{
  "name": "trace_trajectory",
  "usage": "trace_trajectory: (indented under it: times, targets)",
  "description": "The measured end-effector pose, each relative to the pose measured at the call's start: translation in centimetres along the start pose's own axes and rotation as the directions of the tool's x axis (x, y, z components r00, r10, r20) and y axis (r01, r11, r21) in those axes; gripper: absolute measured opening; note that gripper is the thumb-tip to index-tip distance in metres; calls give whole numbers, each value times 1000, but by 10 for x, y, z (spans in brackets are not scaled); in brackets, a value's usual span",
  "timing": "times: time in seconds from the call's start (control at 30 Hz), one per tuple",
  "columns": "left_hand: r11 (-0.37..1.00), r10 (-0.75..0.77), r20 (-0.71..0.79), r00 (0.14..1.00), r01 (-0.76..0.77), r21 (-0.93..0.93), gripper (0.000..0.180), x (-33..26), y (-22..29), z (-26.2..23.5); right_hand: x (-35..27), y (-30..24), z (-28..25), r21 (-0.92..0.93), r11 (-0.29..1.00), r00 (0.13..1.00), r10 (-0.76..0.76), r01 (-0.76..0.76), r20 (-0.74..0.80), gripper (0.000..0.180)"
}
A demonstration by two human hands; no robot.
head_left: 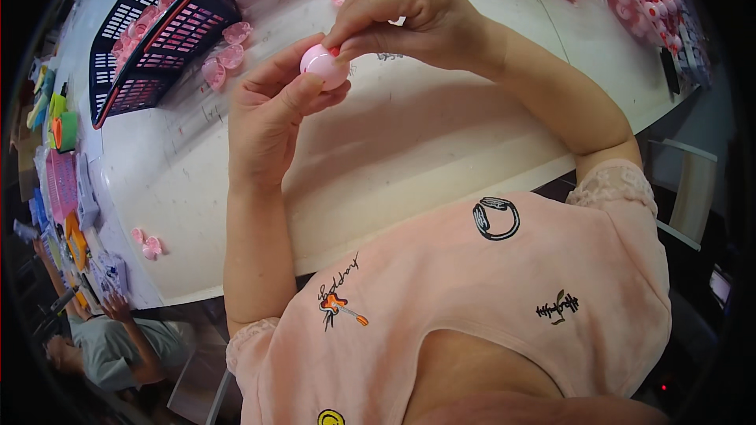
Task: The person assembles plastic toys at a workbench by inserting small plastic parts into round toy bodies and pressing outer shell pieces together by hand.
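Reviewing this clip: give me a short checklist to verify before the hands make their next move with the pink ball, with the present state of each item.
1. Left hand supports the pink ball between thumb and fingers: ok.
2. Right hand pinches the small red piece at the ball's top: ok.
3. Red piece fully seated in the ball: cannot tell, fingertips cover it.
4. Ball held above the white table, not resting on it: ok.
5. Basket of pink parts within reach at the left: ok.
6. Loose pink parts lie beside the basket, apart from the hands: ok.
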State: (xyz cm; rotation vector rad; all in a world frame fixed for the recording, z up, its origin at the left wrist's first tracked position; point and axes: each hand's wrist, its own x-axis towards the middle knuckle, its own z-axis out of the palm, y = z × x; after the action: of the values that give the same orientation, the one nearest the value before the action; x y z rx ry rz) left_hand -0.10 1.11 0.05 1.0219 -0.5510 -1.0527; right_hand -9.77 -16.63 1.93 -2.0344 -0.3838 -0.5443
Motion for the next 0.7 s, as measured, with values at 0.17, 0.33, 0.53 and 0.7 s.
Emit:
trace_trajectory:
  times: [0.17, 0.33, 0.53, 0.7]
  targets:
    - [997, 49, -64, 997, -46, 55, 40, 0, -1, 3, 1, 0, -4, 190, 939, 958, 279, -287, 69, 11]
    - [996, 83, -76, 994, -84, -3, 40, 0, -2, 3, 6, -4, -2, 380, 804, 875, 482, -458, 35, 24]
    - [962, 245, -85, 966, -232, 142, 37, 2, -5, 4, 3, -6, 3, 413, 728, 825, 552, -547, 120, 29]
    - [893, 366, -67, 928, -330, 305, 38, -2, -2, 7, 2, -12, 10, 603, 425, 681, 672, -675, 289, 43]
